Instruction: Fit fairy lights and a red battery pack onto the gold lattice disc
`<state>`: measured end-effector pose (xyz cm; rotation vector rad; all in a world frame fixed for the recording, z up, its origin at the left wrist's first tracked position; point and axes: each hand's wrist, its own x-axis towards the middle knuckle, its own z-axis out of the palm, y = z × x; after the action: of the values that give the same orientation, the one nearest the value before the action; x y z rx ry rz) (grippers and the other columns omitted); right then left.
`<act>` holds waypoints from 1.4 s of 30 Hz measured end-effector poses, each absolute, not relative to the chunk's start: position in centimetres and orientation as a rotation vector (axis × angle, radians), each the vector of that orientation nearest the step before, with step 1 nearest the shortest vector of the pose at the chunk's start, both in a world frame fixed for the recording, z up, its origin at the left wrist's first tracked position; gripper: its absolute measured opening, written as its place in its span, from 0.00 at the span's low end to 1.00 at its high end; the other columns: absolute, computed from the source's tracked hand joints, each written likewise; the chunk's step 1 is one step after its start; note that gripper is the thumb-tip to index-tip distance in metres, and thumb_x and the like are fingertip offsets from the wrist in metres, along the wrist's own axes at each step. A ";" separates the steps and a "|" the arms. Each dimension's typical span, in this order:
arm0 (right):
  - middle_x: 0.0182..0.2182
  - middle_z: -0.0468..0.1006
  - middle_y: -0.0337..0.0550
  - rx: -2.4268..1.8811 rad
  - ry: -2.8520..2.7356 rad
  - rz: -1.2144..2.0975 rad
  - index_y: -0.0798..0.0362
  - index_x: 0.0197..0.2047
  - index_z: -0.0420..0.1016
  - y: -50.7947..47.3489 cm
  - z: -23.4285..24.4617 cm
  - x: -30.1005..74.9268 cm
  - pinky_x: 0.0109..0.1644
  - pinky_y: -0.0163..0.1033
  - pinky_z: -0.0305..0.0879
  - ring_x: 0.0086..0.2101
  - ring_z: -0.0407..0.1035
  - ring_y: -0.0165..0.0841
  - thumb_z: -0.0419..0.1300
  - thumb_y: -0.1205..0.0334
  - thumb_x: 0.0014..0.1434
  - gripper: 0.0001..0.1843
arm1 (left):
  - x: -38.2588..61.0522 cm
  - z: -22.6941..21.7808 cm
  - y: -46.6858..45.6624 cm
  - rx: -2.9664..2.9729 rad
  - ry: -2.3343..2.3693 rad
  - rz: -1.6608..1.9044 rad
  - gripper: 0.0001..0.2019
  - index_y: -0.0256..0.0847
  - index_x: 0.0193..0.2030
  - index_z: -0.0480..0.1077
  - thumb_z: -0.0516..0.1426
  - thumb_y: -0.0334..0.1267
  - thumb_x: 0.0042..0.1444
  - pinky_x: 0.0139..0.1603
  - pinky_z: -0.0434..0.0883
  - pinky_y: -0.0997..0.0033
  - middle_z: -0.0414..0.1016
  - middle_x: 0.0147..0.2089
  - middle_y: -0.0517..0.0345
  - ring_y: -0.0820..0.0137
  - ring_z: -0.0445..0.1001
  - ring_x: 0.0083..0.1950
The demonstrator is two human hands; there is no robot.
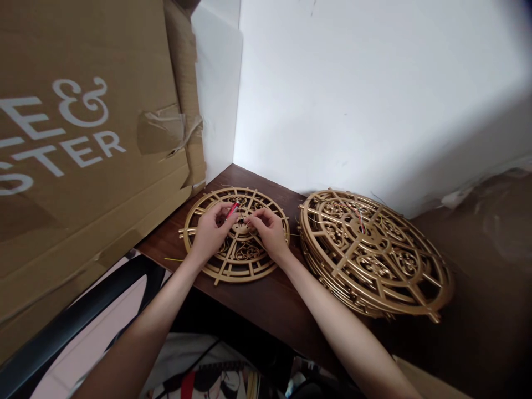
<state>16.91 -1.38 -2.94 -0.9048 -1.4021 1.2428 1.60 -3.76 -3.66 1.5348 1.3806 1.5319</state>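
A round gold openwork frame with spokes and scrolls lies flat on a dark wooden table, and both hands are over its centre. My left hand is closed around a slim red object with a pale end; its exact kind is unclear. Across from it, my right hand pinches at the hub, where thin wires seem to run; what sits between the fingertips is too small to make out. Thin yellow wires stick out past the frame's edge. Fingers partly hide the hub.
To the right stands a stack of similar gold frames, with loose wires on its top. A large cardboard box rises at the left, and a white wall is behind. The wooden table has its front edge close to me. A black chair armrest is lower left.
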 end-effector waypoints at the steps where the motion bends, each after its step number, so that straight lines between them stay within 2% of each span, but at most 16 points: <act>1: 0.28 0.80 0.40 -0.892 -1.389 1.257 0.52 0.28 0.68 -1.4 -3.0 16.9 0.34 0.36 0.68 0.28 0.71 0.30 0.62 0.56 0.51 0.09 | 1.6 -3.6 -3.8 1.572 1.402 1.522 0.16 0.38 0.48 0.71 0.60 0.43 0.55 0.32 0.67 0.73 0.73 0.30 0.59 0.71 0.71 0.31; 4: 0.30 0.81 0.41 -0.826 -1.384 1.294 0.52 0.28 0.67 -1.4 -3.0 16.9 0.36 0.37 0.70 0.30 0.73 0.31 0.61 0.57 0.53 0.09 | 1.6 -3.5 -3.8 1.665 1.461 1.471 0.17 0.39 0.50 0.70 0.59 0.41 0.55 0.34 0.66 0.72 0.72 0.30 0.60 0.70 0.70 0.31; 7: 0.31 0.81 0.41 -0.783 -1.425 1.317 0.52 0.29 0.67 -1.6 -2.9 16.9 0.37 0.37 0.70 0.31 0.74 0.31 0.61 0.58 0.54 0.08 | 1.7 -3.3 -3.9 1.663 1.469 1.444 0.15 0.38 0.47 0.71 0.59 0.42 0.55 0.37 0.67 0.70 0.74 0.34 0.58 0.69 0.71 0.34; 11: 0.27 0.78 0.38 -0.821 -1.575 1.224 0.52 0.30 0.68 -1.7 -2.8 17.1 0.36 0.36 0.68 0.29 0.72 0.31 0.60 0.59 0.55 0.07 | 1.6 -3.1 -4.0 1.578 1.414 1.477 0.15 0.37 0.44 0.71 0.61 0.42 0.51 0.38 0.69 0.69 0.74 0.33 0.58 0.69 0.72 0.33; 14: 0.25 0.75 0.36 -0.820 -1.710 1.151 0.52 0.29 0.68 -1.8 -2.7 17.2 0.34 0.35 0.65 0.27 0.70 0.30 0.58 0.59 0.56 0.07 | 1.6 -3.0 -4.1 1.514 1.290 1.521 0.16 0.37 0.45 0.71 0.62 0.41 0.50 0.44 0.71 0.66 0.77 0.38 0.54 0.66 0.75 0.39; 17: 0.28 0.75 0.38 -0.779 -1.769 1.134 0.51 0.30 0.67 -1.9 -2.7 17.2 0.38 0.36 0.65 0.33 0.72 0.33 0.57 0.59 0.58 0.07 | 1.6 -2.9 -4.3 1.526 1.230 1.485 0.17 0.37 0.46 0.71 0.63 0.41 0.49 0.47 0.72 0.64 0.79 0.43 0.50 0.64 0.76 0.43; 19: 0.30 0.75 0.39 -0.773 -1.804 1.098 0.51 0.30 0.67 -1.9 -2.7 17.2 0.43 0.38 0.66 0.37 0.73 0.35 0.56 0.60 0.59 0.06 | 1.6 -2.9 -4.3 1.553 1.238 1.459 0.18 0.37 0.46 0.72 0.64 0.41 0.49 0.47 0.73 0.64 0.79 0.43 0.49 0.63 0.77 0.44; 21: 0.29 0.74 0.38 -0.785 -1.849 1.042 0.51 0.31 0.67 -1.9 -2.7 17.2 0.44 0.39 0.65 0.37 0.73 0.35 0.55 0.61 0.59 0.06 | 1.6 -2.9 -4.3 1.568 1.249 1.453 0.17 0.37 0.45 0.73 0.64 0.40 0.48 0.46 0.73 0.64 0.79 0.43 0.50 0.63 0.77 0.43; 26: 0.27 0.70 0.36 -0.791 -1.937 0.968 0.51 0.32 0.65 -2.2 -2.2 17.1 0.38 0.37 0.61 0.29 0.66 0.31 0.53 0.60 0.62 0.07 | 1.5 -2.9 -4.3 1.543 1.233 1.477 0.17 0.37 0.45 0.73 0.63 0.38 0.47 0.45 0.74 0.65 0.80 0.41 0.52 0.64 0.77 0.41; 31: 0.28 0.69 0.37 -0.765 -1.964 1.003 0.51 0.34 0.63 -2.3 -2.1 17.1 0.38 0.36 0.61 0.29 0.65 0.31 0.51 0.60 0.64 0.06 | 1.5 -2.8 -4.3 1.529 1.236 1.473 0.16 0.36 0.44 0.73 0.63 0.38 0.48 0.44 0.73 0.65 0.79 0.38 0.53 0.65 0.77 0.39; 38: 0.31 0.67 0.38 -0.753 -2.000 0.951 0.50 0.35 0.62 -2.2 -2.3 17.1 0.39 0.36 0.60 0.32 0.63 0.31 0.49 0.58 0.65 0.08 | 1.4 -3.1 -4.2 1.605 1.237 1.484 0.17 0.37 0.45 0.74 0.63 0.38 0.47 0.48 0.73 0.64 0.79 0.44 0.50 0.62 0.77 0.45; 42: 0.30 0.68 0.37 -0.744 -2.022 0.948 0.50 0.35 0.63 -2.3 -2.1 17.1 0.39 0.36 0.60 0.31 0.63 0.32 0.49 0.57 0.66 0.08 | 1.4 -3.2 -4.1 1.600 1.203 1.444 0.17 0.37 0.46 0.73 0.61 0.37 0.48 0.46 0.73 0.65 0.79 0.46 0.49 0.62 0.77 0.46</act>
<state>17.10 -2.28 -2.11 -0.7441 -2.0216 0.9476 1.40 -4.12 -3.24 1.5997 1.2028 1.4438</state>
